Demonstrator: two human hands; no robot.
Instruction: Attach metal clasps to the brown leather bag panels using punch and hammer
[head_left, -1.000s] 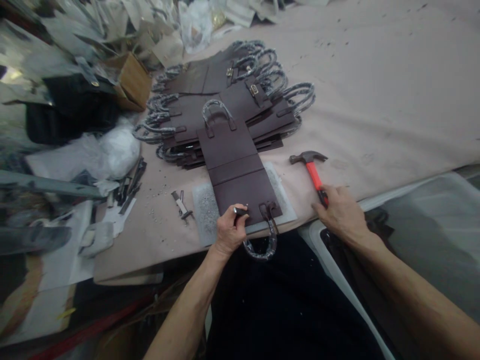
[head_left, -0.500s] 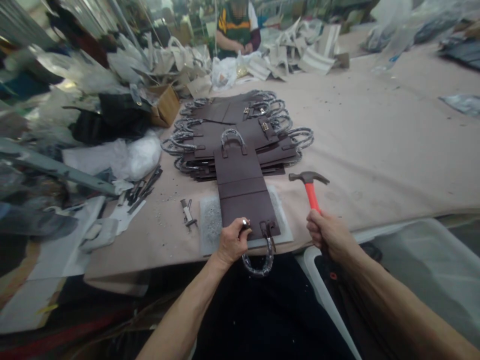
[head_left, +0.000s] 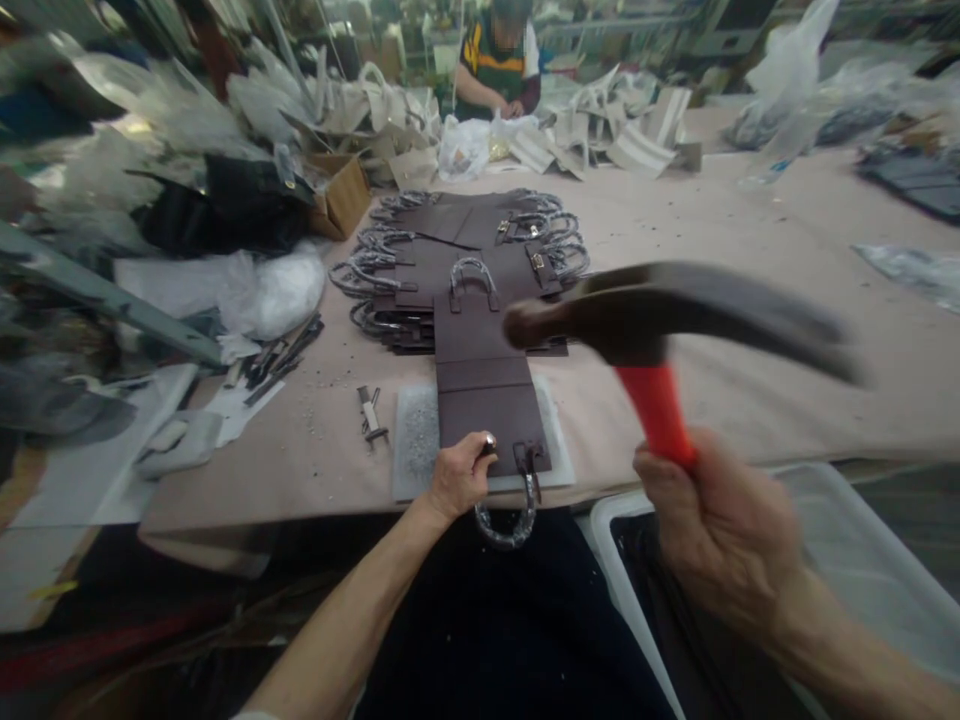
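Observation:
My right hand is closed round the red handle of a claw hammer, raised high and close to the camera. A small metal punch stands in the pinch of my left hand, over the near end of a dark brown bag panel. Its lower end is hidden by my fingers. The panel lies on a pale board at the table's front edge. One wrapped handle hangs from the panel over that edge; another wrapped handle is at its far end.
Behind the panel lies a stack of similar brown bag panels with wrapped handles. Metal tools rest left of the board. A white bin stands at the lower right. Across the table, a person works beside pale strips.
My right hand has lifted the hammer up towards the camera. My left hand keeps the punch at about the same place on the panel. The view has shifted slightly.

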